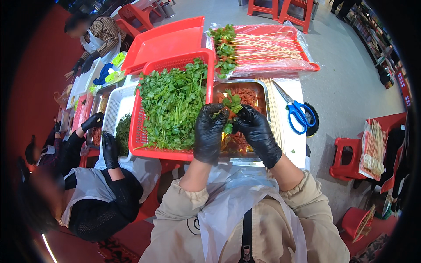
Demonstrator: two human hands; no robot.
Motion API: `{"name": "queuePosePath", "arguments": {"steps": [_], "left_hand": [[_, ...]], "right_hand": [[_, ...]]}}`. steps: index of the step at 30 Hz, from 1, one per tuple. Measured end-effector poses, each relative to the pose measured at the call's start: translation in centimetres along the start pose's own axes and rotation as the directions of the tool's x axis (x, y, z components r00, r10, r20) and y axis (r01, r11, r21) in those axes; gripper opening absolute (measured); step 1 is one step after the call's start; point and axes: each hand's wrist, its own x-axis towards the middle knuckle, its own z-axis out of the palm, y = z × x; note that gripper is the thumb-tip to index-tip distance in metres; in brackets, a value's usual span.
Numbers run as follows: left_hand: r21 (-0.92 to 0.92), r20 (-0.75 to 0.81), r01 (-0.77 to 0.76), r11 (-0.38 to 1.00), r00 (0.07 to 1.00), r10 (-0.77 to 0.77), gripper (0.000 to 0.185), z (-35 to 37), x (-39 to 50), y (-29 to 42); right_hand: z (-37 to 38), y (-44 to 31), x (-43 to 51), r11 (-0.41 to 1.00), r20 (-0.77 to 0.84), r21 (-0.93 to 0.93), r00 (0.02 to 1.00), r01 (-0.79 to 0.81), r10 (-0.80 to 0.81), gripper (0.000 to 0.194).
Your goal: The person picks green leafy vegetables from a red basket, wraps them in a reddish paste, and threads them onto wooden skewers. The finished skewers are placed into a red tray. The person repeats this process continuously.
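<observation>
My left hand (210, 134) and my right hand (256, 131), both in black gloves, pinch a small bundle of leafy green herb with a piece of red meat (231, 113). They are over a steel tray (265, 95) of sliced red marinated meat (245, 95). Left of it, a red plastic basket (171, 155) is heaped with cilantro-like greens (171, 105). Thin wooden skewers (276, 121) lie along the tray's right side. Beyond, a plastic-lined red tray (289, 33) holds skewers (263, 49) with herb-wrapped ends (225, 49).
Blue-handled scissors (299, 115) lie at the table's right edge, above a round dark container (314, 120). An empty-looking red tray (164, 39) stands behind the basket. At left, a co-worker's gloved hands (110, 149) are at a white basket (111, 105). Red stools (347, 157) stand right.
</observation>
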Motion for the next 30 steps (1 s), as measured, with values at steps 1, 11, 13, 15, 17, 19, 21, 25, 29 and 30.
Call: {"name": "queuePosePath", "arguments": {"steps": [1, 11, 13, 15, 17, 19, 21, 25, 29, 30], "left_hand": [[0.007, 0.016, 0.010, 1.000, 1.000, -0.010, 0.018, -0.1, 0.0, 0.1], [0.249, 0.414, -0.001, 0.969, 0.904, -0.106, 0.019, -0.5, -0.6, 2.9], [0.294, 0.482, -0.076, 0.953, 0.873, -0.079, 0.020, -0.7, -0.7, 3.0], [0.391, 0.555, -0.233, 0.890, 0.832, -0.026, 0.022, -0.6, -0.4, 3.3], [0.441, 0.603, -0.347, 0.828, 0.797, 0.012, 0.023, 0.1, -0.4, 3.8], [0.501, 0.640, -0.443, 0.744, 0.768, 0.027, 0.021, 0.3, -0.3, 4.2], [0.526, 0.615, -0.402, 0.749, 0.788, -0.009, 0.020, -0.1, -0.3, 3.8], [0.499, 0.537, -0.274, 0.822, 0.842, -0.045, 0.022, -0.8, -0.3, 2.4], [0.306, 0.408, 0.009, 0.952, 0.902, -0.140, 0.025, -1.1, -0.5, 0.9], [0.249, 0.390, 0.052, 0.967, 0.909, -0.149, 0.026, -1.0, -0.4, 0.8]], "right_hand": [[-0.3, -0.1, 0.0, 0.999, 0.014, -0.023, 0.999, -0.042, 0.042, 0.032], [-5.6, 0.5, 0.7, 0.954, 0.330, 0.132, 0.919, -0.270, 0.214, 0.026], [-5.9, -0.7, 1.0, 0.980, 0.424, 0.061, 0.894, -0.188, 0.145, 0.028], [-6.3, -1.3, 1.6, 0.994, 0.526, -0.015, 0.844, -0.110, 0.102, 0.029], [-6.4, -2.0, 2.4, 0.993, 0.555, -0.103, 0.824, -0.066, 0.112, 0.029], [-6.5, -2.4, 3.0, 0.981, 0.578, -0.179, 0.798, -0.079, 0.170, 0.027], [-6.3, -2.6, 3.3, 0.967, 0.555, -0.256, 0.819, 0.004, 0.143, 0.025], [-5.5, -4.4, 3.4, 0.910, 0.567, -0.400, 0.810, 0.113, 0.149, 0.025], [-4.9, -5.0, 3.7, 0.817, 0.635, -0.473, 0.770, 0.329, 0.057, 0.021], [-4.9, -4.7, 3.8, 0.801, 0.634, -0.471, 0.773, 0.371, 0.014, 0.022]]}}
